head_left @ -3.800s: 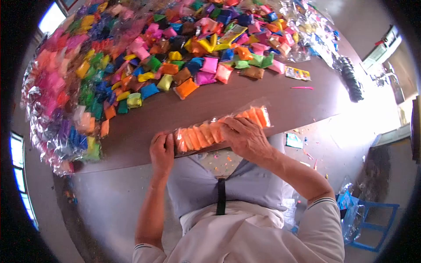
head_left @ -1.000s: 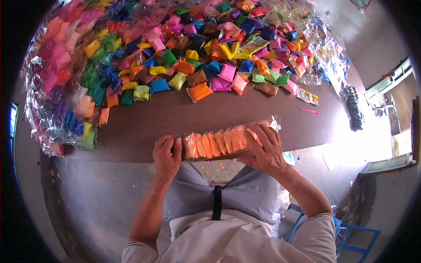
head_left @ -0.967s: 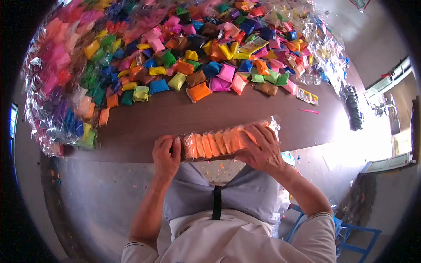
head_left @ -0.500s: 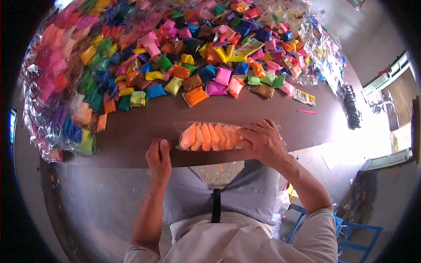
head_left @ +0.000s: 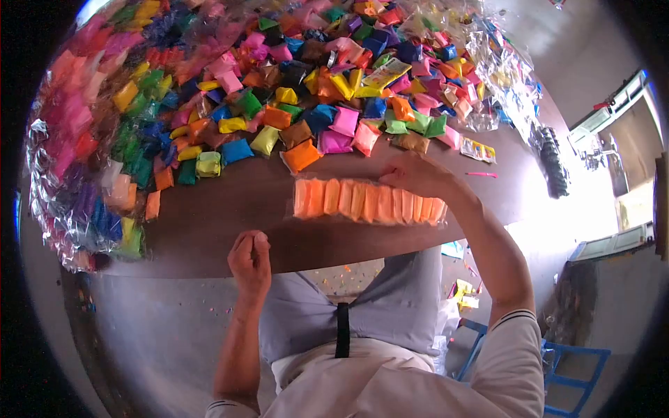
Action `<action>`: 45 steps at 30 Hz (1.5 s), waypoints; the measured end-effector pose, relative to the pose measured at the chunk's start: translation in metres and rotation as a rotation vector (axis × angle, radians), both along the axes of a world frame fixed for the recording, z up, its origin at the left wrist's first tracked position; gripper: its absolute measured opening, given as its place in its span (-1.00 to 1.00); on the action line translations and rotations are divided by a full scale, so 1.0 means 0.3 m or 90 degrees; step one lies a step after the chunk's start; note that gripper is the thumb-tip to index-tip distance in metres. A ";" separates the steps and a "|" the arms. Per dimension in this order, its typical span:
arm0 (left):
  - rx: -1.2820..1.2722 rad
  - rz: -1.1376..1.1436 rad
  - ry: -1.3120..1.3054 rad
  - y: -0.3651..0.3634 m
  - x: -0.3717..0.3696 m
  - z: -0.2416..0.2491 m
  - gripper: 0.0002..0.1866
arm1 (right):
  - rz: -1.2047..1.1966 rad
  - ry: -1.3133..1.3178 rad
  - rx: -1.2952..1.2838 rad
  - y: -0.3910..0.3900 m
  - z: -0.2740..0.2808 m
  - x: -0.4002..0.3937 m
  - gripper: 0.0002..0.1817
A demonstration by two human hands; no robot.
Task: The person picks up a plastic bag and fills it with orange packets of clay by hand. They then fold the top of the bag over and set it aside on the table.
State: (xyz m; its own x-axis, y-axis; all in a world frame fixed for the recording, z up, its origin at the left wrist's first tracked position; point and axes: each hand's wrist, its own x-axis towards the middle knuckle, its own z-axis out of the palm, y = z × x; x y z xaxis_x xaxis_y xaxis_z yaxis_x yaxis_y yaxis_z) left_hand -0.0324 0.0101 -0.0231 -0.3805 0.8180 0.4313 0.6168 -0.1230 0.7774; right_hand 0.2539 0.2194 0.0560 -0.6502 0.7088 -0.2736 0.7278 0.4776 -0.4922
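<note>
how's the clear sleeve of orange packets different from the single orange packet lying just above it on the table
The clear sleeve of orange packets holds a tidy row of many, side by side; the single orange packet is loose and alone. The sleeve lies long and level across the bare brown table; the single one sits tilted at the heap's edge. The right hand touches only the sleeve. Both are orange.

Orange sachet pack (head_left: 366, 200): clear glossy plastic film, crinkled, matt orange filling inside. Tabletop (head_left: 230, 209): dark brown, smooth, semi-gloss, wood-look. Loose coloured sachets (head_left: 279, 104), upper frame: shiny plastic wrap. Apron (head_left: 348, 313), lower centre: matt cloth.
</note>
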 end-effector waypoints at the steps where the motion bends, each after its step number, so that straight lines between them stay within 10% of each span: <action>1: -0.014 0.003 -0.008 -0.002 0.001 0.002 -0.72 | -0.034 0.037 0.020 -0.008 0.001 -0.002 -0.65; 7: -0.034 0.006 0.004 -0.004 0.013 0.026 -0.70 | 0.081 0.196 0.328 -0.150 0.000 -0.034 -0.56; 45: -0.254 -0.065 0.174 0.037 0.021 0.080 -0.74 | 0.072 0.166 0.198 -0.389 -0.063 -0.039 -0.34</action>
